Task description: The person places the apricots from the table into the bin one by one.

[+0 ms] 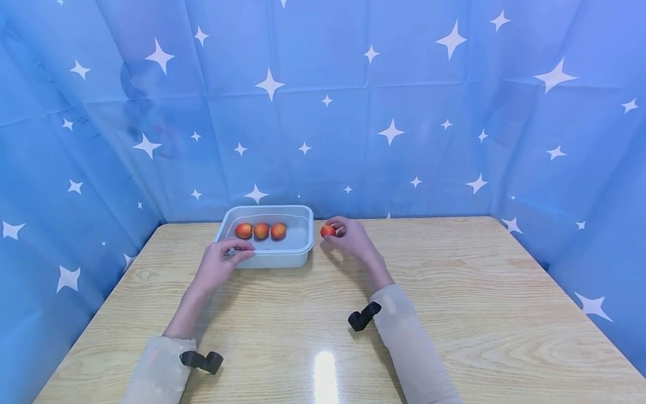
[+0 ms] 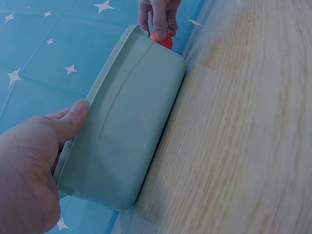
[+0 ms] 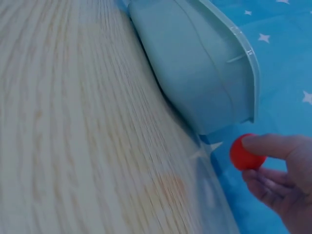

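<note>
A pale rectangular plastic tub (image 1: 282,260) stands on the table near its back edge. Inside it three small red-yellow round fruits (image 1: 261,231) lie in a row. My left hand (image 1: 216,268) holds the tub's rim at the near left corner; in the left wrist view the thumb (image 2: 78,113) lies over the outside of the rim. Just past the tub's right side, my right hand (image 1: 353,240) pinches another red-orange round fruit (image 3: 246,152) between thumb and fingers. That fruit is outside the tub, close above the table.
The light wood-grain table (image 1: 479,314) stretches out to the right and in front of the tub. A blue curtain with white stars (image 1: 328,140) hangs right behind the table's back edge and along both sides. Black cameras (image 1: 364,316) are strapped to both sleeves.
</note>
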The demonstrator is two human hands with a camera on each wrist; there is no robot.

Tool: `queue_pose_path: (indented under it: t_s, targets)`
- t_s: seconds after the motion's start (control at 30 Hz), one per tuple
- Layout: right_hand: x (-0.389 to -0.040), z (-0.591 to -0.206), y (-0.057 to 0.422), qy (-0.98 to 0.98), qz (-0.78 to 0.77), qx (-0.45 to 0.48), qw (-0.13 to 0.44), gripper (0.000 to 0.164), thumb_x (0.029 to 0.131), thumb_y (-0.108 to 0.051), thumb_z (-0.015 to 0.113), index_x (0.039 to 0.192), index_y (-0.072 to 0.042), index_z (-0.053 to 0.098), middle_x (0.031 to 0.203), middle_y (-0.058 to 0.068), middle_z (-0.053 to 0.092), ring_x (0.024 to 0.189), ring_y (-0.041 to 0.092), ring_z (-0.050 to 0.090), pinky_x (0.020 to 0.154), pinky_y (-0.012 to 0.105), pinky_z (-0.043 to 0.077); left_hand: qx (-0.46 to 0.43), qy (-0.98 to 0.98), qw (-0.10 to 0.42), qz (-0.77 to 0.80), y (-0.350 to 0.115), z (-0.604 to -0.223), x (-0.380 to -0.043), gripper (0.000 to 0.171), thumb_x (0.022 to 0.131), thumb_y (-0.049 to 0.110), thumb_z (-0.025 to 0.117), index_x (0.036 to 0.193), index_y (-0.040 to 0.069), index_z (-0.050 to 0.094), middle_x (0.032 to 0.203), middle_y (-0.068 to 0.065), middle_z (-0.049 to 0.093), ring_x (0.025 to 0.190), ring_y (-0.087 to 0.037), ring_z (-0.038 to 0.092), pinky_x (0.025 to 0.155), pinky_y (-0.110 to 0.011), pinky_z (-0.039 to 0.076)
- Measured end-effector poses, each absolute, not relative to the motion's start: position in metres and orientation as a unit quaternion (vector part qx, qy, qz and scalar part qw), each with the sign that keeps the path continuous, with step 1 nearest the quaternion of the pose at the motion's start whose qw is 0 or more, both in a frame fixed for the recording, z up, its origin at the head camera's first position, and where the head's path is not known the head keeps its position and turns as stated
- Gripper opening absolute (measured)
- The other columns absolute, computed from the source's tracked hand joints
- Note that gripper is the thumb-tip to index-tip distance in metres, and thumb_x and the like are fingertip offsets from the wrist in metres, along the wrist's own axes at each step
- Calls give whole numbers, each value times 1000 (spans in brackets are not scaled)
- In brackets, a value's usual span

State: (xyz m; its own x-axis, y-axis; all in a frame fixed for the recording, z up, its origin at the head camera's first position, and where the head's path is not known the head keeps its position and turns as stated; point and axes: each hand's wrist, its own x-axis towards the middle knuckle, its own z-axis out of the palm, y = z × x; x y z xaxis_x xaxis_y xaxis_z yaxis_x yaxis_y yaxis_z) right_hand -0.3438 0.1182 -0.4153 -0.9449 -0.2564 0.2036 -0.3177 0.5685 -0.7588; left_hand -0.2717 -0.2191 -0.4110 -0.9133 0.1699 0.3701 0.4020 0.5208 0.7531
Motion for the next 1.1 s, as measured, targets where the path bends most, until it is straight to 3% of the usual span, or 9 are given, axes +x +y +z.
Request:
queue_pose_path:
  t_s: [0.7,1.1]
  targets:
    - [-337,-396,116,-860,460,200,91,35,91,-13,77,124,-7,67,111,9,71,88,22,66,78,34,54,-170,-861,129,-462,-220,-413,-273,10,94,14,74,101,7,77,98,-3,73,96,-18,62,79,-23,49]
    - [-329,-383,105,-840,485,224,90,35,91,-14,77,124,-7,67,113,11,72,92,23,67,83,36,54,-170,-859,125,-466,-220,-413,-273,10,94,14,74,101,8,77,99,-3,73,97,-19,62,79,-23,49]
